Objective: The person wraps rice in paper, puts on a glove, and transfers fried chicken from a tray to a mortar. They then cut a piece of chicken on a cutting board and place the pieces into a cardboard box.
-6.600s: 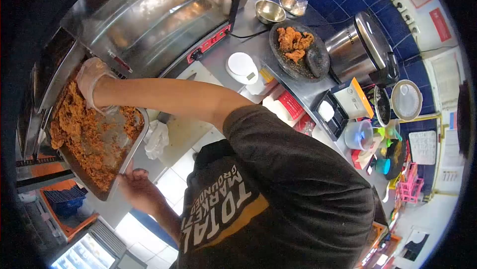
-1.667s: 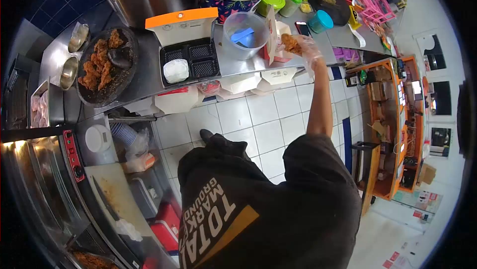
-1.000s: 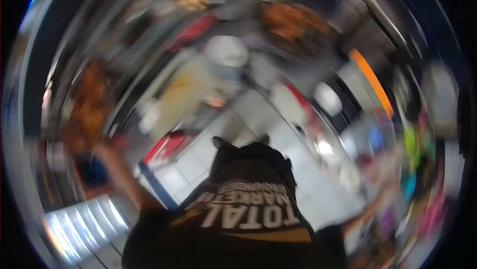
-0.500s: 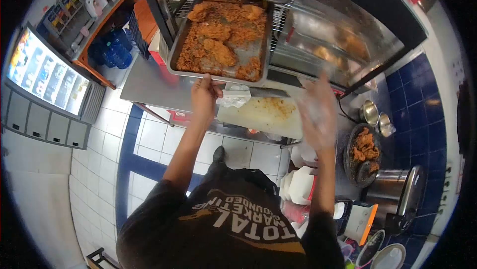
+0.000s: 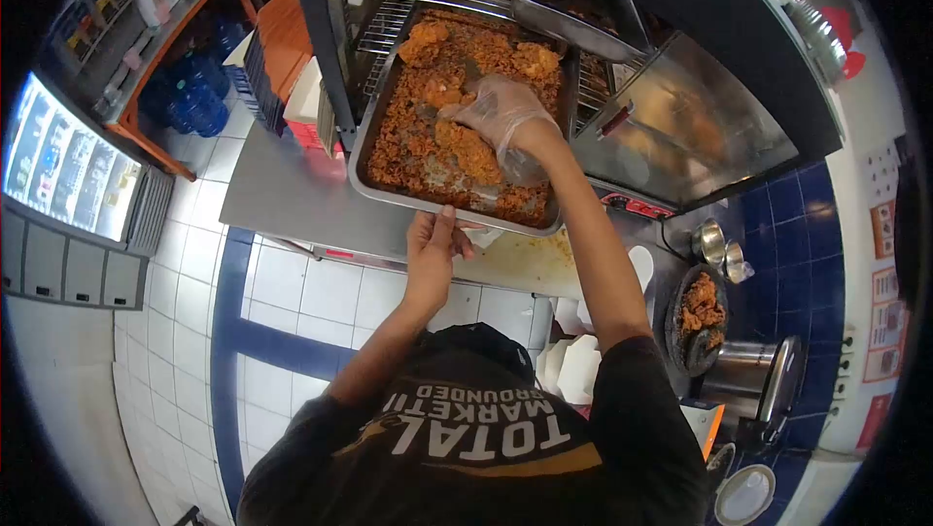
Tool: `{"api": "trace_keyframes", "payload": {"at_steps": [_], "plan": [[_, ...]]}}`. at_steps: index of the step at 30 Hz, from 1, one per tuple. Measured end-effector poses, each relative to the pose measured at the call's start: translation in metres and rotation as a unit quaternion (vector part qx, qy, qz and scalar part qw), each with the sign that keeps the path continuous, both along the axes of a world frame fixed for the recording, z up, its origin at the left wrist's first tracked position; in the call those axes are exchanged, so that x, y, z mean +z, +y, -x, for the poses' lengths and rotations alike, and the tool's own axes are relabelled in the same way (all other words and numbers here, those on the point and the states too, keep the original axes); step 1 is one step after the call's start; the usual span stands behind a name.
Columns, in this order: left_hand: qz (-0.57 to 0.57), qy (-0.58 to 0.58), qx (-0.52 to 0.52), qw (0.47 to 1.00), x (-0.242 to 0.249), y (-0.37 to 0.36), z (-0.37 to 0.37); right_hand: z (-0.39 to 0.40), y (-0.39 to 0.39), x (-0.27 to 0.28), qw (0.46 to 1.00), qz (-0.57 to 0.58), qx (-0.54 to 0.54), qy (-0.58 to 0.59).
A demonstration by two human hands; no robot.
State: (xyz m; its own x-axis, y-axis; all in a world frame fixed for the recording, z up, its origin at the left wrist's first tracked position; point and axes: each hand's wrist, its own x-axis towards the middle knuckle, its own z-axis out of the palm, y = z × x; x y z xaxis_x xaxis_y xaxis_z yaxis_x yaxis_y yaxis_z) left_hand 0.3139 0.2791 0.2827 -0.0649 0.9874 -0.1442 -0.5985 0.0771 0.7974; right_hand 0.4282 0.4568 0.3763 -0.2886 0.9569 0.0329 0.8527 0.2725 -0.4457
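Note:
Golden fried pieces (image 5: 471, 155) and loose brown crumbs lie in a metal tray (image 5: 389, 189), which sticks out of a heated cabinet. My left hand (image 5: 433, 246) grips the tray's near rim, thumb on top. Over the middle of the tray, my right hand (image 5: 501, 123) wears a clear plastic glove, its fingers closed on a fried piece (image 5: 444, 91). The glove partly hides that piece and the crumbs beneath.
Further metal trays (image 5: 573, 19) sit on the cabinet's wire racks, beside a hinged glass door (image 5: 690, 118). Below is a steel counter (image 5: 282, 198) with a cutting board (image 5: 505, 264). At right stand a stone mortar with fried food (image 5: 695, 317) and metal bowls (image 5: 709, 242).
My right hand has moved up and left from beside the tray into it. In view, tray and left hand sit slightly lower and further right. Crumbs now cover more of the tray's bare patch.

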Motion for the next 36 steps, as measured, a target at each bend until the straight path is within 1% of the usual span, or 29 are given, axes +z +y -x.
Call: {"api": "trace_keyframes", "payload": {"at_steps": [3, 7, 9, 11, 12, 14, 15, 18, 20, 21, 23, 24, 26, 27, 30, 32, 33, 35, 36], "plan": [[0.018, -0.001, -0.011, 1.0, -0.002, -0.001, 0.004, 0.004, -0.007, -0.001, 1.0, -0.002, -0.023, 0.003], [0.016, 0.023, -0.035, 0.999, -0.006, 0.0, 0.008, 0.004, -0.007, -0.009, 0.999, -0.043, -0.018, -0.012], [0.013, 0.007, -0.018, 1.0, -0.003, -0.001, 0.009, 0.005, -0.008, -0.004, 0.998, -0.059, -0.021, -0.02], [0.017, 0.003, -0.023, 1.0, -0.002, 0.0, 0.011, -0.006, -0.008, 0.008, 0.994, 0.057, -0.052, 0.077], [0.018, 0.0, -0.026, 0.999, -0.003, 0.0, 0.012, -0.014, -0.007, 0.004, 0.994, 0.059, -0.052, 0.077], [0.016, 0.007, -0.021, 1.0, -0.006, 0.002, 0.014, -0.026, -0.005, 0.003, 0.993, -0.006, -0.021, 0.116], [0.012, 0.015, -0.017, 1.0, -0.007, 0.003, 0.015, -0.03, -0.009, 0.006, 0.993, -0.006, -0.021, 0.115], [0.005, 0.01, -0.026, 1.0, -0.006, 0.003, 0.02, -0.043, -0.021, 0.012, 0.988, -0.019, -0.056, 0.144], [0.012, 0.018, -0.025, 0.999, -0.006, 0.005, 0.022, -0.053, -0.026, 0.008, 0.95, 0.045, -0.077, 0.301], [0.02, 0.026, -0.024, 0.999, -0.007, 0.005, 0.023, -0.054, -0.03, 0.008, 0.949, 0.044, -0.08, 0.302], [0.019, 0.025, -0.03, 0.999, -0.001, 0.006, 0.026, -0.055, -0.039, 0.013, 0.896, 0.071, -0.104, 0.427], [0.016, 0.022, -0.033, 0.999, 0.003, 0.007, 0.027, -0.057, -0.04, 0.014, 0.894, 0.071, -0.106, 0.43], [0.003, 0.014, -0.027, 1.0, 0.01, 0.009, 0.028, -0.064, -0.043, 0.016, 0.846, 0.118, -0.117, 0.507], [-0.011, 0.004, -0.018, 1.0, 0.012, 0.01, 0.028, -0.065, -0.045, 0.018, 0.845, 0.117, -0.118, 0.508], [-0.005, 0.005, -0.015, 1.0, 0.011, 0.013, 0.029, -0.066, -0.049, 0.019, 0.829, 0.124, -0.135, 0.528], [-0.01, 0.006, -0.02, 1.0, 0.012, 0.013, 0.028, -0.061, -0.044, 0.012, 0.89, 0.068, -0.136, 0.43], [-0.014, 0.006, -0.024, 1.0, 0.012, 0.012, 0.029, -0.057, -0.043, 0.01, 0.889, 0.067, -0.138, 0.432], [-0.007, 0.009, -0.021, 1.0, 0.013, 0.012, 0.027, -0.048, -0.037, 0.007, 0.939, 0.02, -0.074, 0.335], [0.0, 0.009, -0.013, 1.0, 0.013, 0.012, 0.026, -0.048, -0.031, 0.002, 0.929, 0.058, -0.079, 0.356]]}}
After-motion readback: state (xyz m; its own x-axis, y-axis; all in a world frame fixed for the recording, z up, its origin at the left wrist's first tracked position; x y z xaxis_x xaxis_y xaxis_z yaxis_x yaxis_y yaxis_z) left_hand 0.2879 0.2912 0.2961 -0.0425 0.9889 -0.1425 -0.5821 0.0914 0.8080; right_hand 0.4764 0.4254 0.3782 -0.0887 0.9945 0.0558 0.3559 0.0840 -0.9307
